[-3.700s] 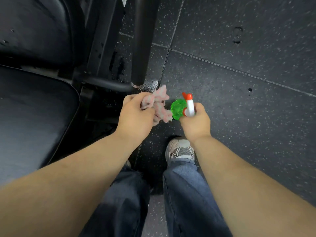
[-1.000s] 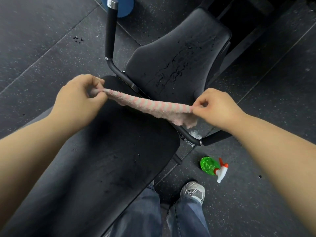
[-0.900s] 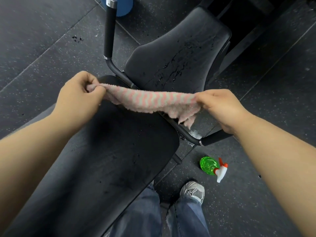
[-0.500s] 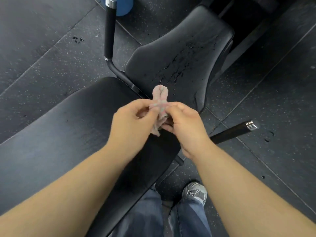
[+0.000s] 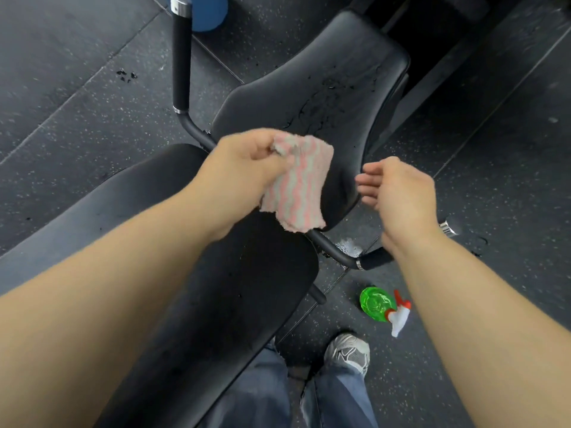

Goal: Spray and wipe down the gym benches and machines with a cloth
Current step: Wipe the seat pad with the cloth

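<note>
Floor [image 5: 92,88] holds our spray bottle [image 5: 378,304] since the seat pad [image 5: 324,97] is wet; left hand [image 5: 241,168] fingers pinch the cloth [image 5: 296,183] to wipe, right hand [image 5: 401,189] fingers slack, empty

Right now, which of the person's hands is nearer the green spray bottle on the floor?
Right. The right hand hovers empty beyond the spray bottle; the left hand grips the cloth over the bench, farther left.
</note>
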A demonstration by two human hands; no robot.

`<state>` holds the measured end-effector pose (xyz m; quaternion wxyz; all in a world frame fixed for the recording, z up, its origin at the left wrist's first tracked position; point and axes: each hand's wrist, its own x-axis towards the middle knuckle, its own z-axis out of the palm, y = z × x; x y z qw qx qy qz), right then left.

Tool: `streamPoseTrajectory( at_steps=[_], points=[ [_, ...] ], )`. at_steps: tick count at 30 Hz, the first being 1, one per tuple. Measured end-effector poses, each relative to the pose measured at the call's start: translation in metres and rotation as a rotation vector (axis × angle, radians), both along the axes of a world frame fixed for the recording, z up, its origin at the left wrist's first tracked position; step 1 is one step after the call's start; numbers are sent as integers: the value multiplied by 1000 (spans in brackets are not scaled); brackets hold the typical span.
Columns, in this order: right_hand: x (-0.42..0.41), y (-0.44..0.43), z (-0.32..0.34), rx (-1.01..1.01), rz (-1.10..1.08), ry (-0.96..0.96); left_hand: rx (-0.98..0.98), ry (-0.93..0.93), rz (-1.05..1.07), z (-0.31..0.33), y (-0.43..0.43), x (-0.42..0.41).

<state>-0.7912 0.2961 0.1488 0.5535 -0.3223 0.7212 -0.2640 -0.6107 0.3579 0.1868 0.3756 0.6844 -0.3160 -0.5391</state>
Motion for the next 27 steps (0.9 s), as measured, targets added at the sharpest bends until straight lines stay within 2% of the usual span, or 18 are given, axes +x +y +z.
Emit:
streamPoseTrajectory(
  at_steps=[2, 6, 8, 11, 14, 18, 22, 25, 27],
  points=[
    [-9, -7, -4, -36, 12, 67, -8, -73, 5, -8, -17, 8],
    [-16, -12, -13, -130, 46, 195, 42, -672, -53, -41, -34, 19],
    [-16, -14, -20, -179, 98, 258, -56, -860, -153, -54, -33, 13],
    [-9, -20, -30, -226, 285, 403, -147, -954, -417, -90, -23, -14],
    [5, -39, -43, -334, 440, 516, -36, -979, -568, -139, -13, -49],
    [17, -76, -57, -406, 450, 549, -136, -1109, -457, -184, -17, -61],
    [11, -120, -61, -626, 473, 639, -275, -1244, -496, -195, -31, -43],
    [14, -162, -61, -660, 520, 628, -324, -1258, -490, -185, -58, -33],
    [21, -174, -69, -672, 569, 600, -303, -1214, -344, -175, -87, -33]
  ],
)
